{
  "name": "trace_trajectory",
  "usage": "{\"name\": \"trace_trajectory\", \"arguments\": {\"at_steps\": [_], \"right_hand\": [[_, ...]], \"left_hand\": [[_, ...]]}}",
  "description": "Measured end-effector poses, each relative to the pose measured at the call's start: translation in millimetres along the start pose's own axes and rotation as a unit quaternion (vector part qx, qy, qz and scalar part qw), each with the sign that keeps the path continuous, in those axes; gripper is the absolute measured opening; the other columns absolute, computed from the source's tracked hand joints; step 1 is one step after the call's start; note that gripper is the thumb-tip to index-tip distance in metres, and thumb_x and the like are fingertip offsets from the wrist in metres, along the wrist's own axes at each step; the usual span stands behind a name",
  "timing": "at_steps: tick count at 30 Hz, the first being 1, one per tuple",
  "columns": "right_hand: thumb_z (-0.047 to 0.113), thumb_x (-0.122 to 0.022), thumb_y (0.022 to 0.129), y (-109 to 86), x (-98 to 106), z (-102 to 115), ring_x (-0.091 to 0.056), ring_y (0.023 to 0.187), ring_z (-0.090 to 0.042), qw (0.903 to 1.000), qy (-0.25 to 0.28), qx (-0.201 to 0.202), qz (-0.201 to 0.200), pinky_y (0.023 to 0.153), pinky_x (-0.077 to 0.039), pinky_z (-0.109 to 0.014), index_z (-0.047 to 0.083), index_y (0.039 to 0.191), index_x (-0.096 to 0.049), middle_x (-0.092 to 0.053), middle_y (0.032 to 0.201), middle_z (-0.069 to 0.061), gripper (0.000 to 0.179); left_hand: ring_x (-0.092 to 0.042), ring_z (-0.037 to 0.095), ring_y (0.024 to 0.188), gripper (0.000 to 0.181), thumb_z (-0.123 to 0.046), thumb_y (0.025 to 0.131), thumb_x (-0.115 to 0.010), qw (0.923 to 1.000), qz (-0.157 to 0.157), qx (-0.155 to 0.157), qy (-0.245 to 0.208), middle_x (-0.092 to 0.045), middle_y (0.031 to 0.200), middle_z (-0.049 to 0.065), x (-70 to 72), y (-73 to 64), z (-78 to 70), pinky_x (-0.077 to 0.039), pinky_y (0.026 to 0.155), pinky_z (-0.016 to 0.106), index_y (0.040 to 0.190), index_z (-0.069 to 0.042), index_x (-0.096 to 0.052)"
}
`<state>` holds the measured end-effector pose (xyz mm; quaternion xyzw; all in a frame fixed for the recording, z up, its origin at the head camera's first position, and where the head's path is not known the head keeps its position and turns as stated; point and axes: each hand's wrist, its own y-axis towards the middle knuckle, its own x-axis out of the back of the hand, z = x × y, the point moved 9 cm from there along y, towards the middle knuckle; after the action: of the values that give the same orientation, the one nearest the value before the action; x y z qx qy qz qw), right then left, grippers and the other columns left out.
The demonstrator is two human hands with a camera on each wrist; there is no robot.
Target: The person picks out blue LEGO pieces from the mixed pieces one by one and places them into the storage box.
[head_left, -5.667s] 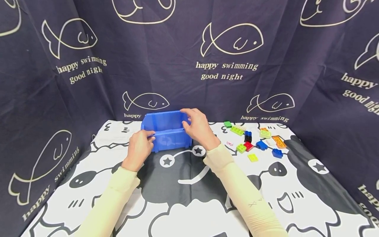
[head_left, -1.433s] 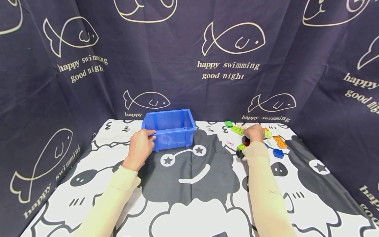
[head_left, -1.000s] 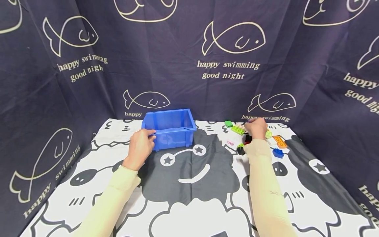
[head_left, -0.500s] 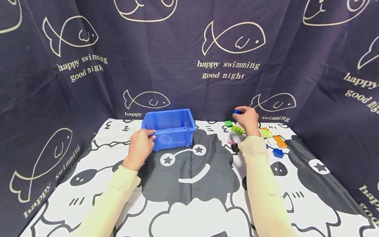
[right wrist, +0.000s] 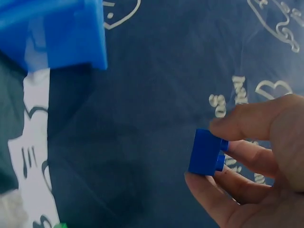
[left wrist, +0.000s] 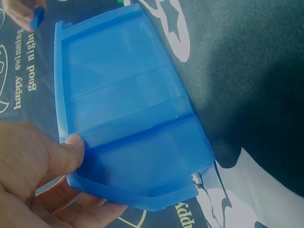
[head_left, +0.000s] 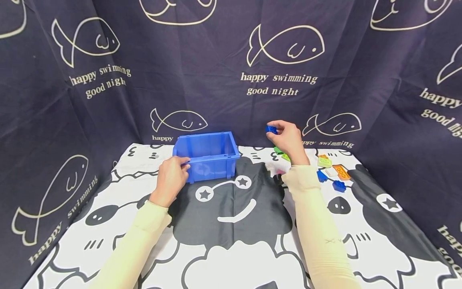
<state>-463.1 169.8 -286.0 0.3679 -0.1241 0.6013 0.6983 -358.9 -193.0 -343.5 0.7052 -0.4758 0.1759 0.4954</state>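
blue is everything held: right hand (head_left: 290, 139) pinches one brick (right wrist: 205, 152), left hand (head_left: 169, 180) grips one bin (head_left: 212, 168).

The held brick (right wrist: 204, 152) pinched in the right hand (head_left: 288, 138) was solid deep blue; the bin (head_left: 209, 168) in the left hand's (head_left: 169, 176) grip was a lighter, plain blue. The sleeves (head_left: 317, 220) running back from both grips were pale cream. Right of the right-hand grip lay a lime-green brick (head_left: 324, 162), an orange brick (head_left: 341, 172) and two blue bricks (head_left: 339, 186). Below both grips, the tablecloth (head_left: 216, 273) was white and dark grey, with dark stars in white circles. Beyond them, the hanging cloth (head_left: 216, 72) was navy, patterned with cream fish outlines and lettering.
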Motion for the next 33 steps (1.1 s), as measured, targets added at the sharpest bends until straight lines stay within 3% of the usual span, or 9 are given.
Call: {"name": "trace_trajectory", "arguments": {"at_steps": [10,19,27,33], "right_hand": [[0.021,-0.073,0.092,-8.7,-18,46,-0.068,0.119,-0.034,0.9959,0.026,0.078,0.038,0.101,-0.053,-0.049,0.014,0.128,-0.073,-0.072,0.129,-0.009,0.036],[0.022,-0.072,0.094,-15.0,-32,70,-0.068,0.120,-0.031,0.9902,0.039,0.110,0.077,0.101,-0.053,-0.050,0.016,0.129,-0.072,-0.072,0.130,-0.008,0.036],[0.022,-0.074,0.093,-25.3,-41,78,-0.069,0.118,-0.026,0.9867,0.020,0.127,0.099,0.099,-0.055,-0.048,0.021,0.125,-0.074,-0.073,0.127,-0.004,0.032],[0.020,-0.072,0.094,-28.4,-67,93,-0.071,0.112,-0.027,0.9746,-0.014,0.163,0.153,0.098,-0.056,-0.047,0.015,0.126,-0.073,-0.073,0.124,-0.009,0.033]], "left_hand": [[-0.072,0.044,0.099,0.023,-0.003,0.088,-0.074,1.0000,0.000,0.005,0.003,-0.078,0.103,0.019,3.2,0.2,4.6,-0.054,0.086,0.056,0.110,-0.004,-0.081],[-0.072,0.044,0.099,0.024,-0.004,0.088,-0.074,1.0000,-0.001,0.007,0.006,-0.078,0.104,0.018,6.8,3.4,5.6,-0.054,0.086,0.056,0.110,-0.004,-0.081],[-0.073,0.043,0.100,0.024,-0.004,0.088,-0.074,0.9999,0.006,0.011,-0.001,-0.078,0.103,0.018,-0.3,1.9,5.0,-0.054,0.087,0.055,0.111,-0.005,-0.081],[-0.073,0.043,0.098,0.024,-0.003,0.087,-0.074,1.0000,0.004,0.004,-0.005,-0.078,0.102,0.017,-1.6,1.7,4.7,-0.055,0.086,0.055,0.110,-0.005,-0.081]]}}
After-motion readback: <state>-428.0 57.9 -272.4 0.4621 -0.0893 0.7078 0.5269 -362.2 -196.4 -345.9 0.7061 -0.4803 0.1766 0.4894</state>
